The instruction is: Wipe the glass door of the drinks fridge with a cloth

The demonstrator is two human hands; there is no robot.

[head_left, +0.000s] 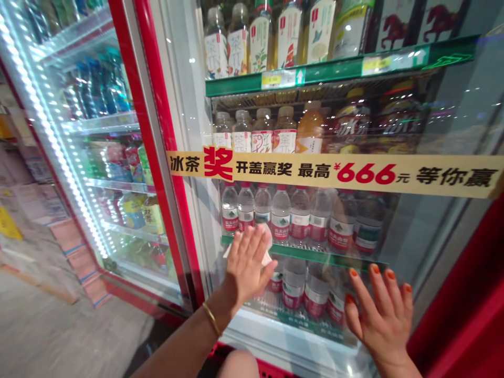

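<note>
My left hand (248, 262), with a gold bangle (211, 319) on its wrist, presses flat against the glass door (315, 215) of a drinks fridge. Under its outstretched fingers is a white tissue (268, 249), pinned to the glass; most of it is hidden by the hand. My right hand (380, 317) has orange nails and spread fingers, holding nothing. It is at the lower right of the door, palm toward the glass; whether it touches cannot be told. Behind the glass, red-labelled water bottles (281, 218) stand on the shelves near both hands.
A cream banner strip (315, 170) with printed characters crosses the door above my hands. Tea bottles (260, 42) fill the upper shelves. On the left stands a second lit fridge (157, 105) with a red frame, beside stacked cartons (74, 252). A knee (238, 365) shows below.
</note>
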